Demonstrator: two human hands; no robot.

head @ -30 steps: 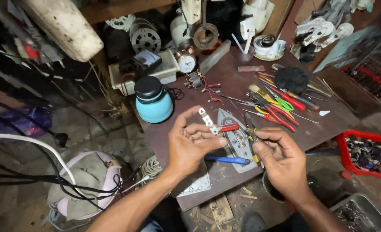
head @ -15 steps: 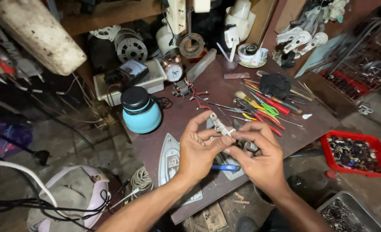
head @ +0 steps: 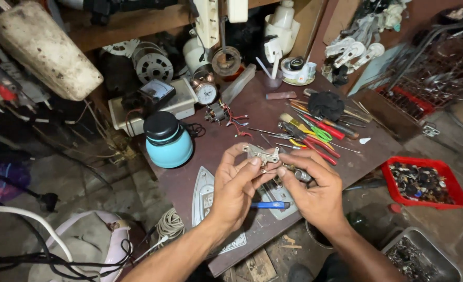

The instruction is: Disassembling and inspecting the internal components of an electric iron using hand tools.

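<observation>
Metal bracket [head: 261,154], a small pale strip with holes, was what we held up over the brown worktable [head: 252,117], between both our hands and just right of the teal jug [head: 168,141]. Its long axis ran roughly level, left to right across our view, tipped slightly down toward the right. Our left hand [head: 239,183] pinched it from below and from the jug side, thumb and forefinger closed narrow on its near edge. Our right hand [head: 315,183] came in from the far side of the jug, fingertips closed on the bracket's right end; something small and dark also sat in that hand, though we could not tell what. So the piece lay straight ahead of both hands, each equally close, touching it at opposite ends.

Beneath our hands, further from the jug, a grey iron soleplate [head: 204,196] lay flat with a blue-handled tool [head: 270,205] just beside it. Beyond the bracket, pliers and screwdrivers [head: 315,137] were scattered, and a red tray [head: 425,183] of small parts sat well apart, off the table.
</observation>
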